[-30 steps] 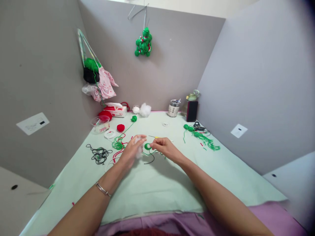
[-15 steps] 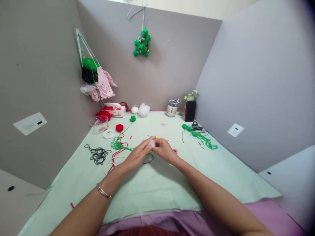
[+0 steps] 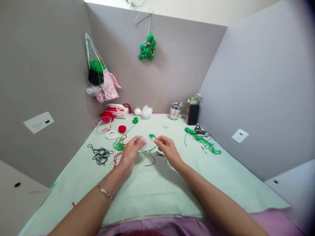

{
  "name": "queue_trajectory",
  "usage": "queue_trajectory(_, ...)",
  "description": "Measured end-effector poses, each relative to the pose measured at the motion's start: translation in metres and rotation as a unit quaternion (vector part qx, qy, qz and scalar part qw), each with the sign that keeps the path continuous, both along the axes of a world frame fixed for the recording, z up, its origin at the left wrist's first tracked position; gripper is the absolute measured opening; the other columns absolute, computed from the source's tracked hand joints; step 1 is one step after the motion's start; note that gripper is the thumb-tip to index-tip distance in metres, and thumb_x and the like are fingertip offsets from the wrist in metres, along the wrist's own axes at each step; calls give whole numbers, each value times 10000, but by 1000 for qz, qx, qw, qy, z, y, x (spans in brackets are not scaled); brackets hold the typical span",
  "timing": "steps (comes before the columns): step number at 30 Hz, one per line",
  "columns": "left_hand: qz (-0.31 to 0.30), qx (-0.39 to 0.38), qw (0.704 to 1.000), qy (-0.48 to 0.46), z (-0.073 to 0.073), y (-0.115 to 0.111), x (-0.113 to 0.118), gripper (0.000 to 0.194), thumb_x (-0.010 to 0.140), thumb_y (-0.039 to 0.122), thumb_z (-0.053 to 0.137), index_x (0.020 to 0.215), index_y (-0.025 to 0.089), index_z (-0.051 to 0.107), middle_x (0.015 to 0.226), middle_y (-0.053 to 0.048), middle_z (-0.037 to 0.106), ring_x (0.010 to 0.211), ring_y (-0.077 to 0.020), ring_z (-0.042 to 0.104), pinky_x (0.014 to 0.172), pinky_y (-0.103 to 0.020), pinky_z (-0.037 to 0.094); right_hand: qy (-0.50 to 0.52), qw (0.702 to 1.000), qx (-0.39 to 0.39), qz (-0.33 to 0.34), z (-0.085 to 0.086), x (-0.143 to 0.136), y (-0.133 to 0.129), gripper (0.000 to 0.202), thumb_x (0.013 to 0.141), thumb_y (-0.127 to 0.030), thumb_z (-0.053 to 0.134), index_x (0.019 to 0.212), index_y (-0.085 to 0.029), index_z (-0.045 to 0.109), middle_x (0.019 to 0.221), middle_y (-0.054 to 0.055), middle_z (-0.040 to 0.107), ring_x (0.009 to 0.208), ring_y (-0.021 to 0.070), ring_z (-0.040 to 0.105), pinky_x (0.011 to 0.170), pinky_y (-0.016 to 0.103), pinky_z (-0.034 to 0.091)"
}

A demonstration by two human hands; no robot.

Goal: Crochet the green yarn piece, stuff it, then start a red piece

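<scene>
The green piece is small, rounded and soft-looking, with a white tuft at its near edge, where the right hand's fingers pinch it. Left of the piece, the left hand's fingers are closed on wispy stuffing, slightly blurred. Nearer than the piece, a dark cord curls on the surface; the red ball sits left, the can beyond and right. The right hand partly hides scissors.

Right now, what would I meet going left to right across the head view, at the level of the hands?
Black cord tangle → left hand → white stuffing it holds → small green yarn piece → right hand → bundle of green yarn strands.
</scene>
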State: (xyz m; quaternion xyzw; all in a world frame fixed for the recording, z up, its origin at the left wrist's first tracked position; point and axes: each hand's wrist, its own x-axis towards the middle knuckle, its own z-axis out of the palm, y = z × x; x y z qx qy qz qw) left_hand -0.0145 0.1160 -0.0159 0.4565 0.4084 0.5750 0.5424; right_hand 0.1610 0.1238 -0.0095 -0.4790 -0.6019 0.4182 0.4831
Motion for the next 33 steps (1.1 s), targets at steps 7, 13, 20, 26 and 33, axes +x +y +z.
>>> queue_trajectory(7,-2,22,1000,21,-6,-7,11,336,726,410,778,961,179,714,888,-22,727,777,-159,631,758,-268,486,-26,999,30,-2,-5,-13,-8,249,803,-424,592,688,-207,554,571,-54,396,543,115,332,536,269,272)
queue_trajectory(13,3,39,998,42,-11,-1,6,492,684,403,802,1107,201,654,1057,-59,706,884,-195,667,781,-289,509,-94,992,84,7,-5,-15,-14,177,849,-358,534,763,-214,589,584,-47,435,573,140,385,597,283,305)
queue_trajectory(20,2,60,996,73,-19,5,12,328,730,328,687,1016,178,634,979,-65,705,887,-203,649,808,-302,509,-159,981,108,24,-12,-15,-11,145,859,-272,525,723,-223,548,622,-27,507,600,154,427,629,288,311)
queue_trajectory(26,72,93,985,125,-25,3,18,253,707,203,604,958,212,576,967,-29,623,935,-199,587,899,-322,460,-174,981,81,28,-9,-16,-16,161,832,-227,560,673,-230,535,563,-37,465,580,157,400,622,289,282)
queue_trajectory(33,107,105,978,145,-23,8,21,203,744,211,570,927,230,484,911,-1,541,902,-184,551,861,-298,451,-79,995,5,56,-3,-22,-18,236,834,-396,595,692,-231,504,606,-32,432,594,147,357,586,278,281)
